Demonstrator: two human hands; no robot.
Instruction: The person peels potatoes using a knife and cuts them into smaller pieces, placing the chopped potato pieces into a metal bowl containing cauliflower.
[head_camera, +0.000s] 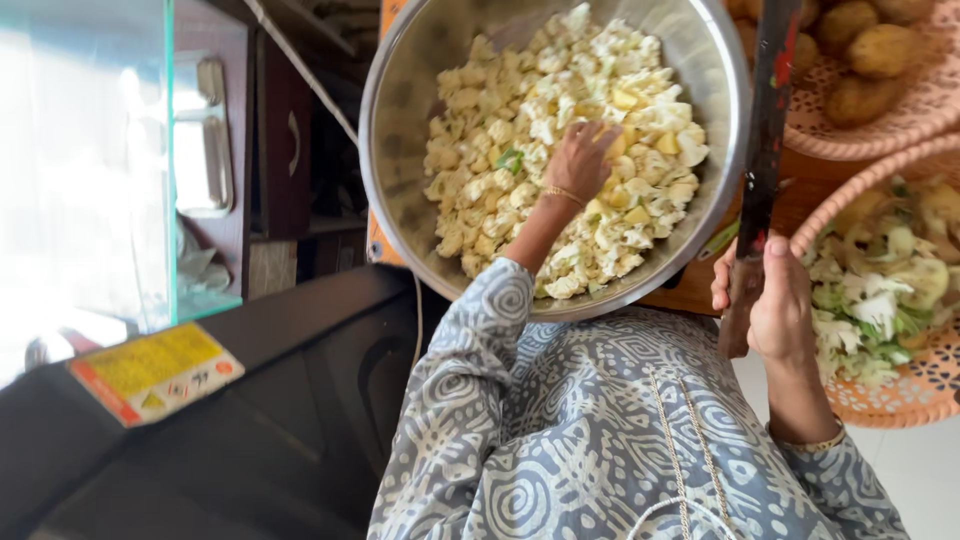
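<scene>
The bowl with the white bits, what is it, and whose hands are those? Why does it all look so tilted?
The picture comes from a camera worn on a person's head, looking down, so it looks tilted. You see their own patterned sleeves. The big steel bowl holds chopped cauliflower pieces. The left hand reaches in and touches them. The right hand grips a long dark blade. Beside it, a pink woven basket holds cauliflower scraps, and another basket holds round brown things, maybe potatoes.
</scene>
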